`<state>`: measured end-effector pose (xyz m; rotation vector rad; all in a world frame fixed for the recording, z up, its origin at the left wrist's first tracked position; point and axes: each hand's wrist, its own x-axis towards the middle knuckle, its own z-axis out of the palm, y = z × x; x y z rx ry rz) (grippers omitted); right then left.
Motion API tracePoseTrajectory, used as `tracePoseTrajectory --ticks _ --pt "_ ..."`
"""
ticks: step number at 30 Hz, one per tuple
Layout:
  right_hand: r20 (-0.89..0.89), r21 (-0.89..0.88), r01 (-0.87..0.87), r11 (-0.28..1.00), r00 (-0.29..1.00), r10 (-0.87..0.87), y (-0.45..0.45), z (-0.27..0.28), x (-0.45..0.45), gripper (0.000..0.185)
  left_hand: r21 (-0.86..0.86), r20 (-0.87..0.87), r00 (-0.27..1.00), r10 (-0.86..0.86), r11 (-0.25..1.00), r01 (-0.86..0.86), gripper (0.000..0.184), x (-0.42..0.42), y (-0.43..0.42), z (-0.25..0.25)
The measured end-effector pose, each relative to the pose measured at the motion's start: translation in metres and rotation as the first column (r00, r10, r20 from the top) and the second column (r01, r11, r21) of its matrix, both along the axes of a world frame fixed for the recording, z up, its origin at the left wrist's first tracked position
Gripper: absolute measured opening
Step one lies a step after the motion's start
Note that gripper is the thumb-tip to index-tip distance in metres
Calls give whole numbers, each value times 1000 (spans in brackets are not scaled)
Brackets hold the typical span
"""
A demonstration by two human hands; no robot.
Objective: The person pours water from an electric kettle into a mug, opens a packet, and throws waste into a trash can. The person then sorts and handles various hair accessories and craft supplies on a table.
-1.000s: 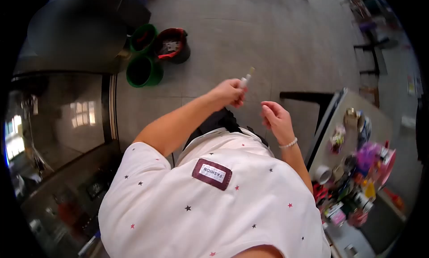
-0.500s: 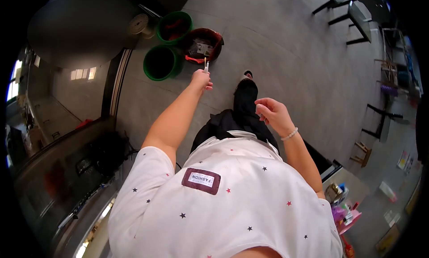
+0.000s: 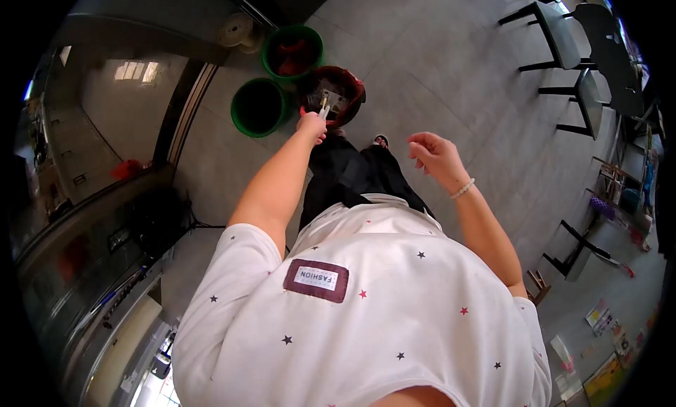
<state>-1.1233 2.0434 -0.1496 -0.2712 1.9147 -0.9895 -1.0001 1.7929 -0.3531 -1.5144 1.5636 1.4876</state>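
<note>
My left hand [image 3: 313, 127] is closed around a slim white tool with a yellowish tip [image 3: 324, 111]; its exact kind is too small to make out. The tool points over the near side of a dark bin with a red liner [image 3: 361, 98], which holds clear plastic and paper-like rubbish [image 3: 336, 97]. On the right, my right hand [image 3: 435, 157] hangs in the air over the floor, its fingers loosely bent and apart, with nothing visible in them. A beaded bracelet [image 3: 463, 189] circles that wrist.
Two green buckets stand left of the bin: the nearer one [image 3: 236, 111] dark inside, the farther one [image 3: 320, 48] with red material. Behind them is a wooden spool [image 3: 236, 31]. Chairs [image 3: 556, 37] stand at the upper right, and a glass-fronted counter [image 3: 84, 217] runs along the left.
I have stepped closer to the bin, so the tool in my left hand now lies over its near side. My right hand has shifted slightly up and right in view.
</note>
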Motion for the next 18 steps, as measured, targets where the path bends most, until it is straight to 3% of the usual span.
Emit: tracePoseTrajectory --ticks 2,4,5,7,9,11,14,17,18 --pt "-17 -1 -19 1000 1000 19 -19 1 -3 24 -15 19 994 -112 994 112 9 -9 -12 -9" --pt "-103 69 -43 997 993 50 -37 5 -3 24 11 6 997 -78 997 78 7 -16 -27 -21" --pt "-103 37 2 999 995 2 -43 3 1 24 47 16 999 -30 998 30 7 -21 -33 -16" --pt "-108 -19 82 996 991 -83 -53 -2 6 24 112 25 995 -95 989 92 6 -31 -47 -19" --pt "-55 62 123 990 991 -120 -62 -1 9 24 159 19 985 -173 973 168 8 -42 -63 -35" --pt "-69 119 147 982 988 -140 -65 -6 14 25 188 12 963 -267 947 261 16 -45 -74 -53" --pt "-145 162 197 967 974 -175 -58 -17 24 25 -3 -31 897 -441 898 441 63 -47 -81 -66" --pt "-149 183 276 944 957 -251 -54 -14 33 25 38 72 893 -444 896 443 73 -56 -92 -72" --pt "-160 185 282 942 954 -254 -51 -16 38 25 -78 43 879 -475 876 477 60 -53 -96 -90"
